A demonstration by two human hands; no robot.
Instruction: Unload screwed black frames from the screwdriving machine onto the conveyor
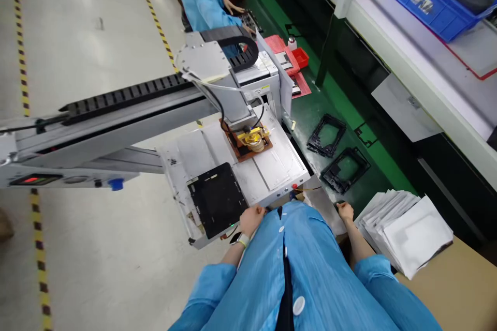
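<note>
My left hand (252, 219) is closed, its curled fingers resting at the front edge of the machine's white bed (279, 163); nothing shows in it. Close by on that bed lies a flat black panel with a dark screen-like middle (217, 199). Farther back, a yellow tool head (253, 137) on the machine's arm sits over a brown square fixture (240, 152). My right hand (345, 211) is closed too, at the near edge of the green bench, and I see nothing in it. Two black open frames (345, 169) (326, 135) lie just beyond it.
A stack of white sheets or sleeves (407, 227) lies to the right on a brown surface (462, 279). On the upper shelf stands a blue crate (438, 2) with dark round parts. Across the machine, a co-worker in blue (205, 5) handles a dark part. The machine's long beam (116, 124) extends left.
</note>
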